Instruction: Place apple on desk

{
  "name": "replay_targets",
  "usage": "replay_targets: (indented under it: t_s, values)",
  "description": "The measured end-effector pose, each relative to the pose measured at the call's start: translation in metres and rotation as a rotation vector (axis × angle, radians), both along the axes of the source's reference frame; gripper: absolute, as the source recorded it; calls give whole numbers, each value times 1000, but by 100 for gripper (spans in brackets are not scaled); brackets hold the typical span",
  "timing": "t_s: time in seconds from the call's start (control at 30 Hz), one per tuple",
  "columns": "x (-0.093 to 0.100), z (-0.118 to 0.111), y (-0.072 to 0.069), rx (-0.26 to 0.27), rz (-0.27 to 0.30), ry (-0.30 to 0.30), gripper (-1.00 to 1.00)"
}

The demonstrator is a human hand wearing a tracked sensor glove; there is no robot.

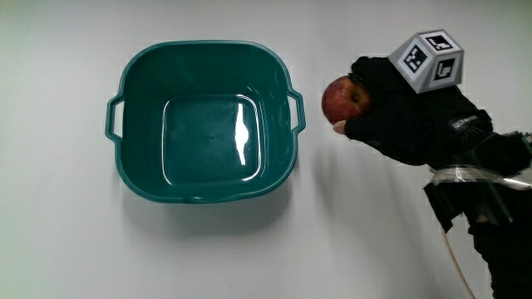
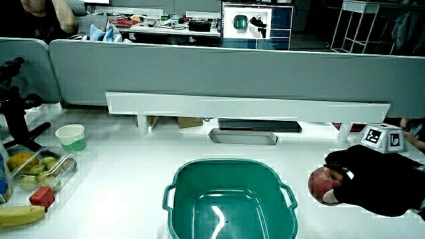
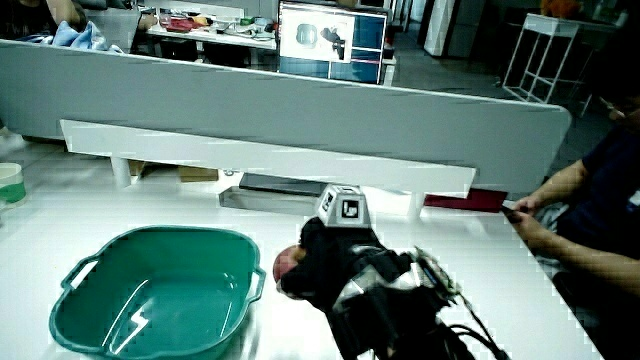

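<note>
A red apple is gripped by the gloved hand, whose fingers curl around it, just beside the handle of the teal tub. In both side views the apple sits at the fingertips of the hand, at about the height of the tub's rim. The patterned cube rides on the hand's back. I cannot tell whether the apple touches the white desk. The tub holds nothing.
In a side view a clear box of fruit, a red block, a banana and a paper cup stand at the desk's edge. A grey tray and a white shelf lie by the partition.
</note>
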State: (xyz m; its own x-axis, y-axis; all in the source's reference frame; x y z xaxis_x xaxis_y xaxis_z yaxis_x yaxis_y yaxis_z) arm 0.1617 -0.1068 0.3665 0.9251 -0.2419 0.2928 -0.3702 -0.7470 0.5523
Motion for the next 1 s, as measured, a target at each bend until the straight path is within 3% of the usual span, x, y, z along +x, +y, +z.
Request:
replay_targets:
  t_s: [0.03, 0.07, 0.1, 0.13, 0.17, 0.2, 0.27, 0.3, 0.33, 0.43, 0.63, 0.67, 1.0]
  values:
    - [6, 7, 0, 24, 15, 23, 0]
    - [7, 1, 1, 15, 20, -28, 0]
    - [15, 14, -4, -51, 4, -41, 0]
    - [24, 26, -6, -22, -11, -100, 0]
    - [20, 2, 0, 5, 43, -40, 0]
    - [24, 6, -1, -17, 45, 7, 0]
    - [30, 5, -1, 12, 67, 17, 0]
    - [33, 10, -2, -30, 60, 24, 0]
    - [37, 13, -1, -10, 81, 22, 0]
    - [43, 15, 0, -15, 93, 34, 0]
    - [61, 37, 1, -57, 141, 60, 0]
    - [64, 41, 1, -83, 145, 59, 0]
    - [83, 70, 6, -126, 208, 78, 0]
